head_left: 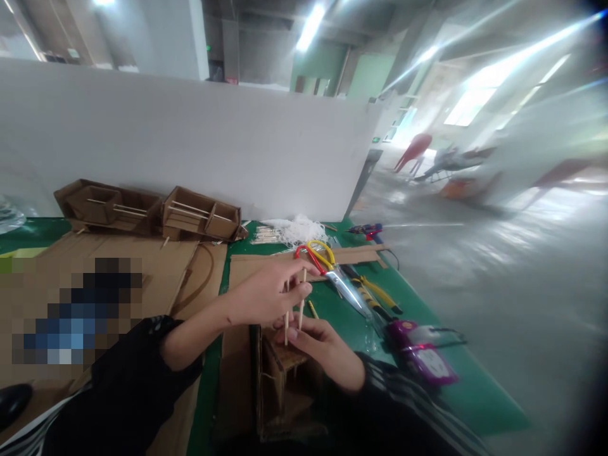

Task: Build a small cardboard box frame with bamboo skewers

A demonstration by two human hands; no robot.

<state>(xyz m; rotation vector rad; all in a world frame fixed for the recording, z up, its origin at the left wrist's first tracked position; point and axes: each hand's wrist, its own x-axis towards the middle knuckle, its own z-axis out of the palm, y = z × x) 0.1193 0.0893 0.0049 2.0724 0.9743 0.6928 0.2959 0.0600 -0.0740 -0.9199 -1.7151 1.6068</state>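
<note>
Two thin wooden sticks [302, 307] stand nearly upright between my hands. My left hand [266, 291] is closed round their upper part, thumb pointing right. Lower down, my right hand [325, 348] pinches the sticks with thumb and fingers, close to the top of a cardboard box [287, 358]. This box has open compartments and sits at the front of the table; its lower part is dark. Whether the stick ends enter the cardboard I cannot tell. Scissors [349, 291] with one red and one yellow handle lie just beyond my hands.
Pliers [380, 292], a purple object [420, 354] and a power drill [368, 229] lie along the green table's [475, 392] right side. Two cardboard boxes with sticks [202, 212] stand by the white partition [190, 133]. White shredded material [304, 231] lies behind; cardboard sheets [156, 266] cover the left.
</note>
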